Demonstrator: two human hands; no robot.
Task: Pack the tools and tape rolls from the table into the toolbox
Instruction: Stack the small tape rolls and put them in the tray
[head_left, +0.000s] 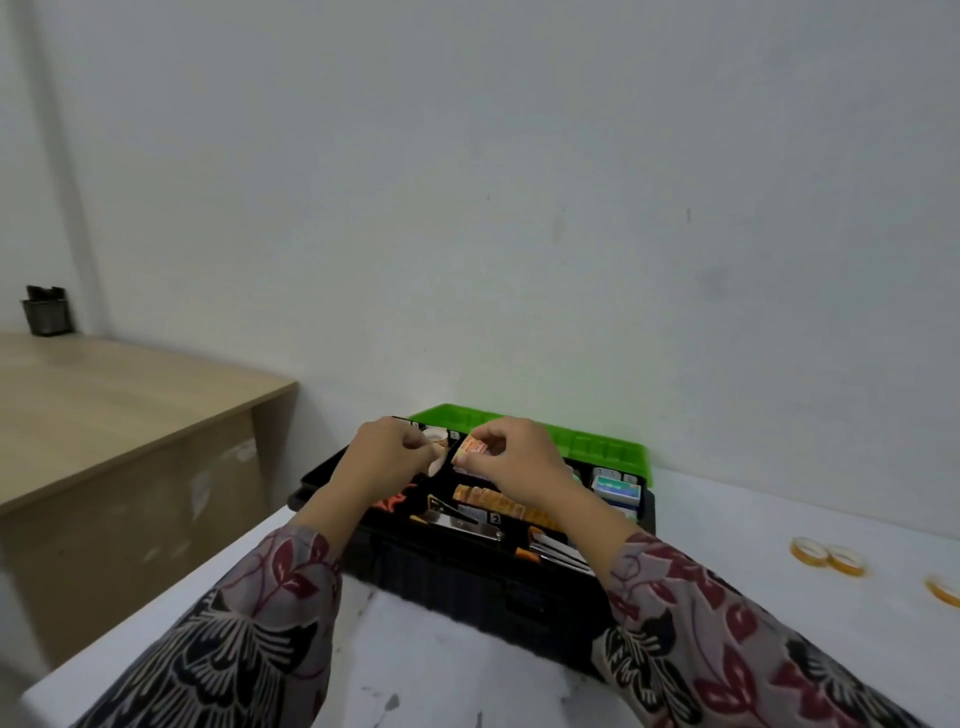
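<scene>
A black toolbox (467, 577) with a green lid (597, 447) tipped back stands open on the white table. Both hands hover over its back compartments. My left hand (384, 457) pinches a pale tape roll (436, 447) at the back left. My right hand (519, 457) grips an orange tape roll (470, 449) just beside it. A row of orange rolls (498, 501) lies in the tray, with metal tools (467, 522) in front and small boxes (615, 491) at the right. Three yellow tape rolls (828, 556) lie on the table to the right.
The white table (467, 675) is smudged near the front. A wooden desk (130, 405) stands to the left with a dark holder (47, 312) at its back. A plain wall rises right behind the toolbox.
</scene>
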